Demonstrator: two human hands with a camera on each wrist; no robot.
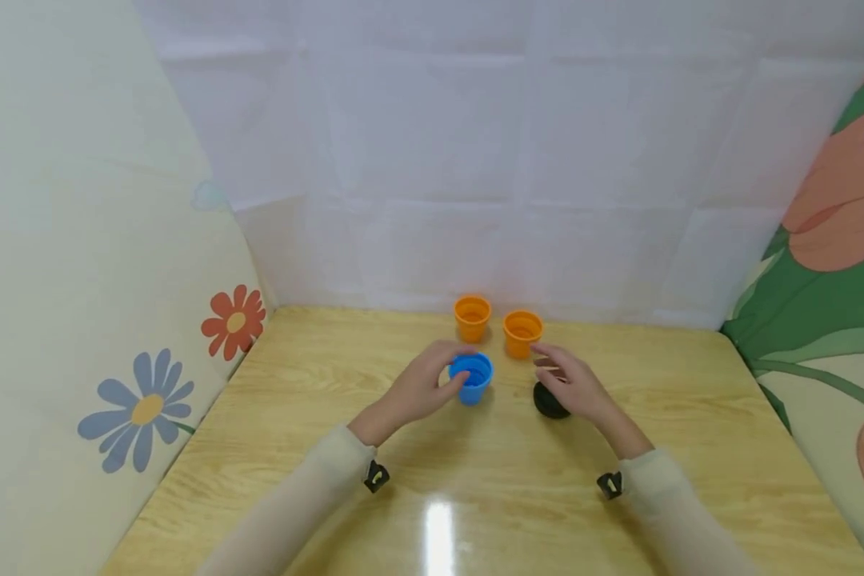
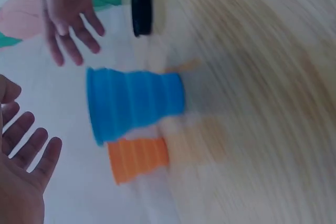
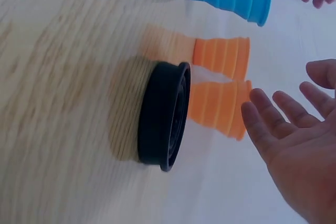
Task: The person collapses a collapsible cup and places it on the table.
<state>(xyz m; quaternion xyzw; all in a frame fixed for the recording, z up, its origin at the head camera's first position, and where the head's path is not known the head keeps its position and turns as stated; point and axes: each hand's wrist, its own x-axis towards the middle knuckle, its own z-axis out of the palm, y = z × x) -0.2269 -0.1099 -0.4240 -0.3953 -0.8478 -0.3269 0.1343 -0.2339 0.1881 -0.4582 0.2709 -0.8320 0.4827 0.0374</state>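
Standing here I see plain cream sleeves, long, soft-looking: left sleeve [image 1: 288, 500], right sleeve [image 1: 680, 512]. Left cuff [image 1: 344, 453] and right cuff [image 1: 650, 474] slightly bunched. Small black blocky gadget on each: left gadget [image 1: 377, 477] at its cuff's right side, right gadget [image 1: 610, 484] at its cuff's left, both pale-marked. Left hand [image 1: 426, 382], right hand [image 1: 579, 390] bare.

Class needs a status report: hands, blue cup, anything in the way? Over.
Left hand near blue cup, holding nothing. Right hand near black disc, also empty. Two orange cups upright behind; no obstruction seen.
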